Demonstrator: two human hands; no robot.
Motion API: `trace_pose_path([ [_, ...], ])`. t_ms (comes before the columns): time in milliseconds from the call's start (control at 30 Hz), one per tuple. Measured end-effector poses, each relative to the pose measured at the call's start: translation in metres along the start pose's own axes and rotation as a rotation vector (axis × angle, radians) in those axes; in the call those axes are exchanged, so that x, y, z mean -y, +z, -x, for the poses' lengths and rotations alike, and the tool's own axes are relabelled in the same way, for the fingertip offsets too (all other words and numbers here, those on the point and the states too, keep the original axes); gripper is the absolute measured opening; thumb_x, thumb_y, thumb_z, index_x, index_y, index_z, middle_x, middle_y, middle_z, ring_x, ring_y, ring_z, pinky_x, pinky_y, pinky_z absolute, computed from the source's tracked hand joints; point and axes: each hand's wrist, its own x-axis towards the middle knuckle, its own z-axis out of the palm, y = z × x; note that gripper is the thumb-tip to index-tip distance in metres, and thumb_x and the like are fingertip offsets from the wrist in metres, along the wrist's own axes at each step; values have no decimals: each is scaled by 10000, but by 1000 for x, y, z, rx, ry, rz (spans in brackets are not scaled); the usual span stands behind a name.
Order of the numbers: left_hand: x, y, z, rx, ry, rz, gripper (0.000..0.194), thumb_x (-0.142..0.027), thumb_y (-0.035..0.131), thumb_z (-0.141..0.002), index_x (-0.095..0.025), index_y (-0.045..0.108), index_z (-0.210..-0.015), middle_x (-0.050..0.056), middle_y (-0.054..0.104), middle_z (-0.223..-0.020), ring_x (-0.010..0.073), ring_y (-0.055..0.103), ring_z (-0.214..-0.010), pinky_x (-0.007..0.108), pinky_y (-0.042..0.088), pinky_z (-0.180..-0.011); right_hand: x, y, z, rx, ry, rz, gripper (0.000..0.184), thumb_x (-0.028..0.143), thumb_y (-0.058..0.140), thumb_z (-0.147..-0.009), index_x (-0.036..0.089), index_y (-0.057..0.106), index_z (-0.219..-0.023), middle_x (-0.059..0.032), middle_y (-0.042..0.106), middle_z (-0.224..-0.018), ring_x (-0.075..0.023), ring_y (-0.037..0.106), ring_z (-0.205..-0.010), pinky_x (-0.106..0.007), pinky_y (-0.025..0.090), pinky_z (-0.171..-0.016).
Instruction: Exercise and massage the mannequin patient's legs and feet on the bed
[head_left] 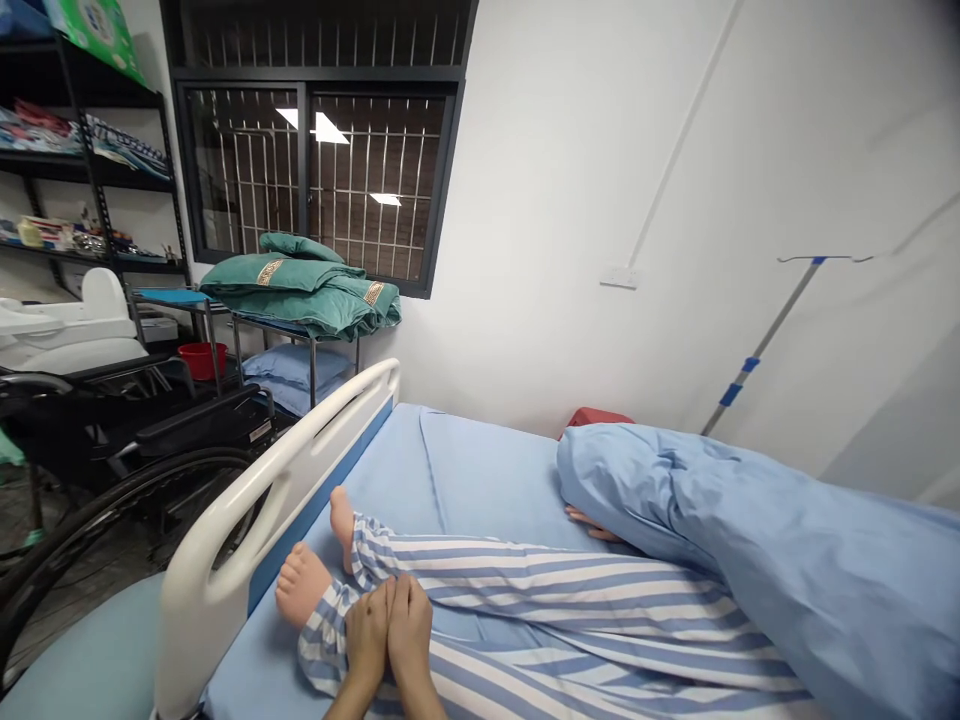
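A manikin in blue-and-white striped pyjama trousers lies on a bed with a light blue sheet. Its bare feet point toward the white footboard. My left hand and my right hand rest side by side on the nearer trouser leg by the ankle, fingers pressed together and flat on the cloth. A light blue blanket is bunched over the manikin's upper body, and one manikin hand shows beneath its edge.
A black wheelchair stands left of the footboard. Behind it a trolley holds folded green blankets and blue pillows. Shelving lines the left wall beside a barred window. An IV pole leans at right.
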Motion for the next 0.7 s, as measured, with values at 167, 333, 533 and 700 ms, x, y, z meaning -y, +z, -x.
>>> trace_pose_path([
  [167, -6, -3, 2, 61, -22, -32, 408, -117, 360, -846, -242, 606, -1146, 52, 632, -1171, 208, 580, -1050, 309, 436, -918, 10, -20, -9, 142, -61, 242, 351, 342, 386, -856, 217, 475, -540, -27, 568, -528, -173, 495, -506, -273, 242, -501],
  [333, -3, 5, 3, 4, -2, -62, 360, -132, 383, -819, -220, 643, -1052, 67, 683, -1036, 219, 605, -963, 328, 457, -855, 3, -20, -2, 71, -64, 216, 372, 349, 361, -883, 219, 476, -553, -31, 587, -535, -180, 520, -510, -273, 239, -497],
  [533, -7, -3, -6, -22, 0, 160, 249, -243, 411, -824, -203, 646, -898, 67, 690, -924, 200, 606, -895, 298, 465, -796, -2, -15, 3, 18, -55, 224, 416, 403, 326, -916, 216, 565, -631, -64, 641, -584, -203, 575, -532, -285, 248, -499],
  [700, -37, -17, -26, 59, -166, 1002, 458, -560, 342, -797, -207, 371, -505, -23, 431, -464, 112, 416, -475, 242, 394, -491, -4, -22, -2, -26, -16, 29, 514, 438, 252, -938, 195, 601, -650, -79, 665, -641, -183, 595, -570, -263, 325, -528],
])
